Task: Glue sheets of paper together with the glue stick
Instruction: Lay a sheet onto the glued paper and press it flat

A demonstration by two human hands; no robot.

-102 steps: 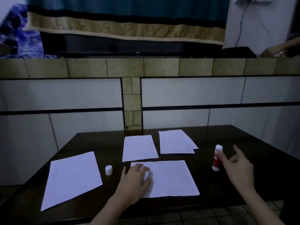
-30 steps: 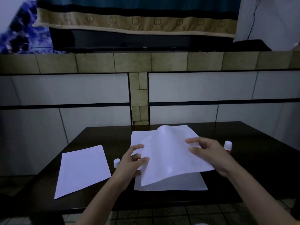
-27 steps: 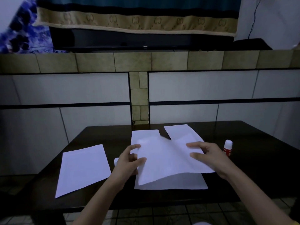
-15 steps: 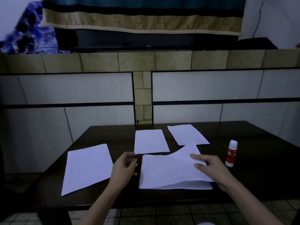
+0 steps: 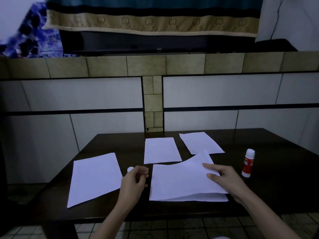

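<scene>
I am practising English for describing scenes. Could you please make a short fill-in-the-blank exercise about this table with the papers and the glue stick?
1. The glue stick stands upright on the ___ side of the table.
2. The right hand rests on the ___ sheet of the near pair of sheets.
3. The small white cap lies just beyond the ___ hand.

Missing words: right; top; left
</scene>
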